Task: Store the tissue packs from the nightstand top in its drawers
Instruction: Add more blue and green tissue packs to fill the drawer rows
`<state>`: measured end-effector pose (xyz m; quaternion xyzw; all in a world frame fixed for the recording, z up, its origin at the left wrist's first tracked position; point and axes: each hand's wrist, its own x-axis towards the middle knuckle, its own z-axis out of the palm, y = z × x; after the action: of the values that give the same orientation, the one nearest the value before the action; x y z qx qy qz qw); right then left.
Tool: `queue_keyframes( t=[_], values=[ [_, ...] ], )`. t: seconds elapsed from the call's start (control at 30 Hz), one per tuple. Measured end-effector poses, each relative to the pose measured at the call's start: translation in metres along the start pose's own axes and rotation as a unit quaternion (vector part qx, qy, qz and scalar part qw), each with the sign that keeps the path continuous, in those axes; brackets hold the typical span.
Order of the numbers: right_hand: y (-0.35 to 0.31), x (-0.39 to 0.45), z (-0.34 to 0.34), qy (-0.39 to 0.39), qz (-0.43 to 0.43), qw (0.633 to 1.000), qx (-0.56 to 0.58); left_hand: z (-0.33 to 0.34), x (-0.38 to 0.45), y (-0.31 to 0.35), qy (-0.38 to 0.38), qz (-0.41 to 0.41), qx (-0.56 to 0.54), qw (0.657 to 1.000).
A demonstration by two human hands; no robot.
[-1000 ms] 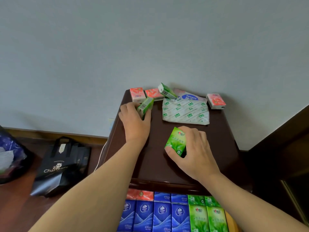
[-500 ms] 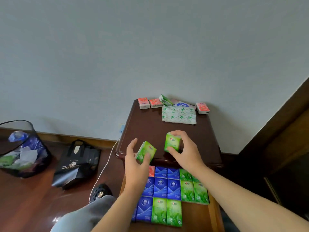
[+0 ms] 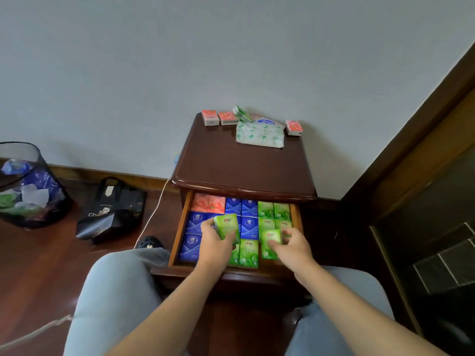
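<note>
The left hand grips a green pack, fingers curled round its lower part, and holds it upright above the middle of the open drawer, its long axis running near to far and tipped a little right. The right hand pinches a second green pack from its right side, low over the drawer's near right part. That is the relation the coming move turns on, as I judge it: bare drawer floor shows at the near right corner, right under and beside the second pack, so the right hand is the nearer one to a free slot, and its pack already lies with its long axis near to far like its green neighbours. The left hand's pack hangs over blue packs already laid, so it would have to go right, or on top as a second layer.

The drawer holds rows lying flat: red packs far left, blue in the left and middle, green packs on the right.

On the nightstand top, at its far edge, wait three red packs, one green pack leaning, and a flat white wrapper.

Around it: a grey wall, wood floor, a black bag and a bin to the left, a white cable, and dark wood framing to the right. The person's knees flank the drawer.
</note>
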<state>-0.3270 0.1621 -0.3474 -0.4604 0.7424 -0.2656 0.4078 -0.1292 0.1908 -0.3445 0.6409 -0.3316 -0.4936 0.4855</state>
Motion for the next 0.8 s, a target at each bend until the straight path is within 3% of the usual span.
queue_keyframes(
  t=[0.1, 0.2, 0.4, 0.67, 0.8],
  values=[
    [0.012, 0.0, 0.01, -0.044, 0.038, 0.997, -0.043, -0.007, -0.006, -0.009, -0.018, 0.055, 0.07, 0.996],
    [0.016, 0.001, 0.015, -0.025, 0.045, 0.995, -0.083, -0.009, -0.007, -0.007, -0.045, 0.088, 0.065, 0.993],
    [0.019, 0.014, 0.013, -0.052, 0.085, 0.994, -0.049, -0.012, -0.006, -0.011, -0.04, 0.125, 0.092, 0.987],
    [0.032, 0.029, 0.016, -0.03, 0.083, 0.981, -0.171, -0.01, -0.008, -0.012, -0.063, 0.104, 0.029, 0.992],
    [0.038, 0.033, 0.023, -0.013, 0.08, 0.984, -0.159, -0.011, -0.009, -0.012, -0.065, 0.099, 0.011, 0.993]
  ],
)
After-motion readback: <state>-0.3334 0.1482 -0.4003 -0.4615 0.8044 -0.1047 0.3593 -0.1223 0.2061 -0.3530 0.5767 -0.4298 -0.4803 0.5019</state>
